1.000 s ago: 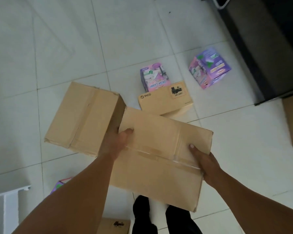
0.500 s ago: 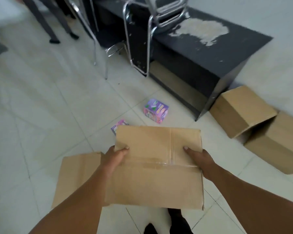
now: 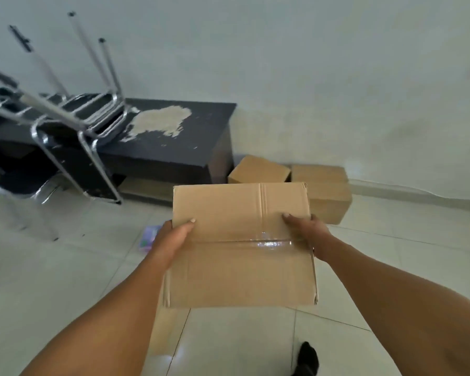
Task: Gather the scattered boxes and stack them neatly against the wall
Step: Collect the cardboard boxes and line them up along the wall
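Observation:
I hold a taped brown cardboard box (image 3: 239,253) off the floor in front of me. My left hand (image 3: 171,241) grips its left edge and my right hand (image 3: 307,234) grips its right edge, thumbs on top. Beyond it, two brown boxes rest on the floor by the wall (image 3: 337,77): a tilted one (image 3: 258,169) next to the dark table and a longer one (image 3: 326,188) to its right. A small purple box (image 3: 149,236) lies on the floor, partly hidden behind my left hand. Part of another brown box (image 3: 166,329) shows under the held one.
A dark low table (image 3: 179,137) with a worn patch stands at the wall on the left. An upturned metal-framed chair (image 3: 73,109) rests on it. White tiled floor (image 3: 391,253) stretches right. My black-socked foot (image 3: 307,359) shows at the bottom.
The view has swung up from the floor toward the wall. I carry the box closer to the two boxes by the wall, and the table and chair have shifted left.

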